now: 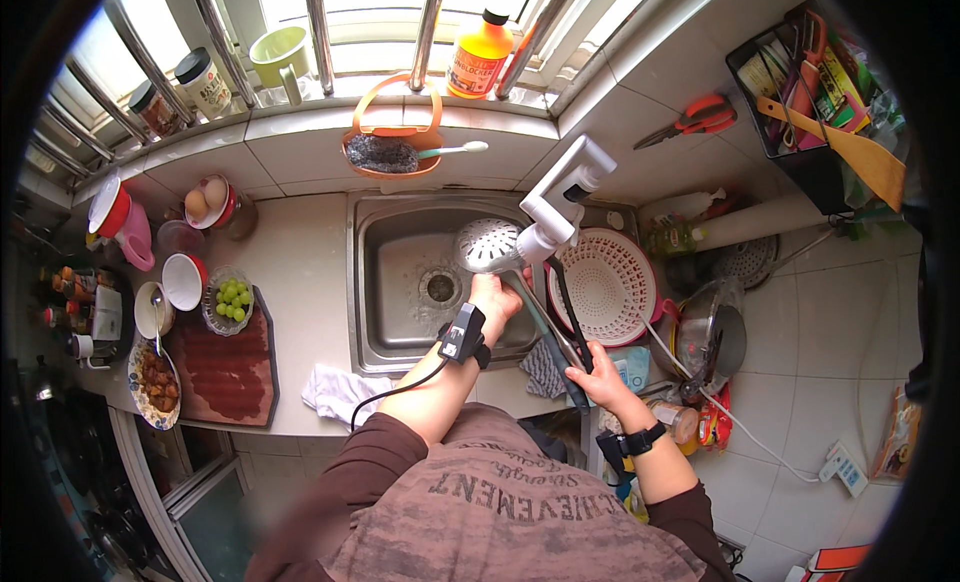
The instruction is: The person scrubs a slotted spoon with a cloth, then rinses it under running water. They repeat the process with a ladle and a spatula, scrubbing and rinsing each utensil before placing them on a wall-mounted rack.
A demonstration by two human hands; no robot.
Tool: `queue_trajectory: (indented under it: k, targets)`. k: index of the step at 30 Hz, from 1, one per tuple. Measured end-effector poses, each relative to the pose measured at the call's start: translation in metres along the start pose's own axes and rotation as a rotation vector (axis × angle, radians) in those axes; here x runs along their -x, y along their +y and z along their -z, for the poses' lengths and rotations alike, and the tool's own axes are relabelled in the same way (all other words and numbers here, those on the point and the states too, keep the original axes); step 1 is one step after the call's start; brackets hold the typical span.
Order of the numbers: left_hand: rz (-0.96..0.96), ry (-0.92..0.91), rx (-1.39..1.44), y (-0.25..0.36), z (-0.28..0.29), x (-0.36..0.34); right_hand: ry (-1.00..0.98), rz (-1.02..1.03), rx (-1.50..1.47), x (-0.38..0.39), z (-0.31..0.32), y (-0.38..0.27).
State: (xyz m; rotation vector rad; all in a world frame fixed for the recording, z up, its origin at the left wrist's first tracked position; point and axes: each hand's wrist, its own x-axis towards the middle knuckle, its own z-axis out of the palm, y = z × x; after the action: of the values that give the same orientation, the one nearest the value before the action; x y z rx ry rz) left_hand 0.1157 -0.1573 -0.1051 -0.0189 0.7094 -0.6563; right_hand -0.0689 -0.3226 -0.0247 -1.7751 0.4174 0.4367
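My left hand is closed near the neck of a metal slotted ladle. The ladle's round perforated head is over the right part of the sink, next to the spout of a white faucet. Its grey handle slants down to my right hand, whose fingers wrap round the lower end. A long black utensil part runs beside that handle into the same hand; its kind I cannot make out. Both wrists wear black straps, the left one with a small device on it.
A white and pink colander stands right of the sink. A scourer lies in the orange caddy. Left are a cutting board, a bowl of grapes and a cloth. A white cable hangs at the right.
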Motion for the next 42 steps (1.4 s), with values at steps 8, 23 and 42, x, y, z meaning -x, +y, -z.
queue_trajectory:
  k: [8, 23, 42]
  targets:
    - [-0.326, 0.068, 0.142, 0.001, 0.010, 0.000, 0.003, 0.066, -0.001, 0.018, 0.000, 0.001]
    - [-0.004, -0.138, -0.689, 0.034, 0.000, -0.005, 0.170, 0.021, -0.008, 0.044, 0.008, 0.008]
    - [-1.027, -0.562, -2.565, -0.001, -0.041, 0.025, 0.219, 0.113, 0.074, 0.026, 0.004, 0.010]
